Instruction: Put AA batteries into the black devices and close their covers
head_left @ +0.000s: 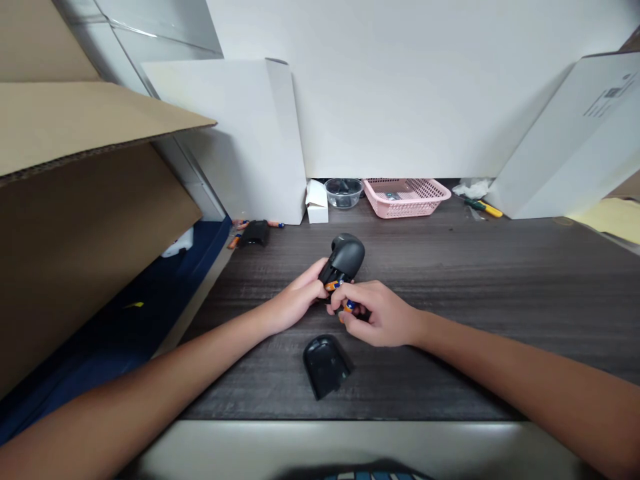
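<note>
My left hand (299, 298) is closed around a black plastic device (349, 255) with a rounded end, tilted above the dark tabletop. An orange and blue battery (332, 285) shows at the device's open side, close to my left fingertips. A second battery (349, 307) is pinched between the fingers of my right hand (379, 312), right beside the device. Part of the device is hidden behind my right fingers. Below both hands, a black curved cover (326, 365) lies on the table with its hollow side up.
Several batteries (235, 241) and a black part (255, 232) lie at the back left. Along the back stand a small white box (317, 202), a clear bowl (344, 193), a pink basket (407, 207) and a yellow-handled tool (489, 209). A cardboard box (95, 247) borders the left.
</note>
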Action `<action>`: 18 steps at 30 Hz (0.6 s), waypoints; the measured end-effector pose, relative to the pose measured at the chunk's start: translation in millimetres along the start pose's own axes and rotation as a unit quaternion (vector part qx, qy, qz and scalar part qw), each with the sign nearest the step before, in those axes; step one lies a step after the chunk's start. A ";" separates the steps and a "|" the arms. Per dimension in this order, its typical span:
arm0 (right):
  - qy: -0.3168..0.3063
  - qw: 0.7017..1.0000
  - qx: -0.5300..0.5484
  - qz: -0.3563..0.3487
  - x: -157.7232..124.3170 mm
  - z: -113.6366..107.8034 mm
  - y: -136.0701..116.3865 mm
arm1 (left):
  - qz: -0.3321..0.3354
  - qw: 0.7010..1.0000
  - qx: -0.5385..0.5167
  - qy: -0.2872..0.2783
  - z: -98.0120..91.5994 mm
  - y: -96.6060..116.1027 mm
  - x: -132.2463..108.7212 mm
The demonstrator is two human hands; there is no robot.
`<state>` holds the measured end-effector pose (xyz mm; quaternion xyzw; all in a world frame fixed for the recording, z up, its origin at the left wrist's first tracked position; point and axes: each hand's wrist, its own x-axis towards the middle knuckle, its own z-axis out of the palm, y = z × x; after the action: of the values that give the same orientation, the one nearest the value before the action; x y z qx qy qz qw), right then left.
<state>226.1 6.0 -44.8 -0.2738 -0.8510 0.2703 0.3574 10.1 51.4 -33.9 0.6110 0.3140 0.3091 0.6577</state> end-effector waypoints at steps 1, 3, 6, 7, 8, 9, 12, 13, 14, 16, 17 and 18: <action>0.003 1.000 0.000 0.000 0.3 0.4 0.2 | -0.004 1.000 -0.020 0.003 0.0 -0.9 0.1; 0.007 1.000 -0.001 0.001 1.2 1.0 0.5 | -0.009 0.999 -0.047 0.013 0.7 -2.1 0.6; 0.011 1.000 0.003 0.012 2.3 1.1 1.0 | -0.026 0.997 -0.073 0.024 2.9 -1.4 1.3; 0.015 1.000 0.008 0.023 2.5 0.8 1.3 | -0.032 0.996 -0.081 0.026 3.8 -0.5 1.4; 0.026 0.999 0.012 0.040 2.6 0.4 1.8 | -0.037 0.995 -0.090 0.027 4.8 0.7 1.6; 0.044 0.997 0.015 0.060 2.6 -0.1 2.4 | -0.041 0.994 -0.100 0.030 5.7 2.0 1.7; 0.129 0.984 -0.001 0.121 2.9 -2.1 5.8 | -0.043 0.989 -0.133 0.049 7.2 5.5 2.4; 0.151 0.980 -0.012 0.133 3.1 -2.6 7.3 | -0.041 0.987 -0.143 0.054 7.2 6.3 2.6; 0.162 0.977 -0.021 0.137 3.3 -3.0 8.8 | -0.039 0.986 -0.151 0.057 7.0 6.8 2.8; 0.155 0.979 -0.032 0.132 3.7 -2.9 11.7 | -0.035 0.984 -0.166 0.058 6.0 7.3 3.2; 0.143 0.981 -0.035 0.125 3.8 -2.6 12.9 | -0.034 0.983 -0.172 0.058 5.3 7.3 3.5; 0.130 0.984 -0.039 0.118 3.9 -2.0 13.7 | -0.031 0.982 -0.177 0.059 4.5 7.3 3.8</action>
<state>229.0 18.7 -50.8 -0.4185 -0.7690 0.2394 0.4197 15.8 52.1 -26.5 0.4556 0.3116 0.3744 0.7451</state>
